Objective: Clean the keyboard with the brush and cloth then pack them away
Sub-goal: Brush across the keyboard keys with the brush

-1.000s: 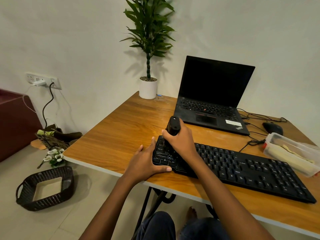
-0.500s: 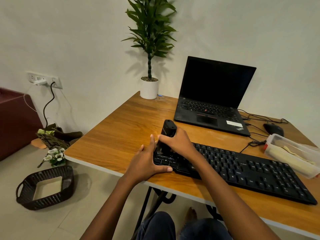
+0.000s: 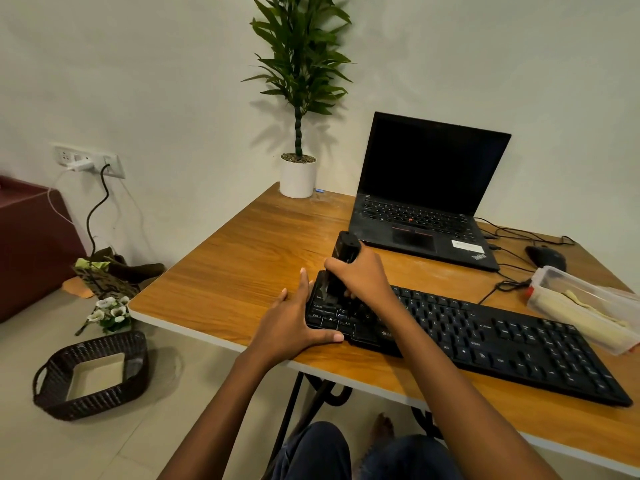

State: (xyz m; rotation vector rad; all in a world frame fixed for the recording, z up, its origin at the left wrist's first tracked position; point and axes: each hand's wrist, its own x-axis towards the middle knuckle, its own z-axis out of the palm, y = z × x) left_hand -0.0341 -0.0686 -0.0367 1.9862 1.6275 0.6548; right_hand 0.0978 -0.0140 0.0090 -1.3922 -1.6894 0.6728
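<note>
Black brush (image 3: 345, 247) inside right hand (image 3: 364, 276) fingers (image 3: 335, 263)

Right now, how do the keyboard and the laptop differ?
The keyboard lies flat near the front edge; the laptop stands open farther back. The keyboard has a number pad; the laptop has a touchpad. The left hand rests on the keyboard; nothing touches the laptop. Both are black, on the table.

A plain pale wall (image 3: 173, 81) backs the wooden surface (image 3: 242, 271), which stands on black metal legs (image 3: 289, 410). At far left a maroon cabinet (image 3: 31, 244) stands just beside a wall socket (image 3: 86, 164). The floor (image 3: 52, 452) is light tile.
</note>
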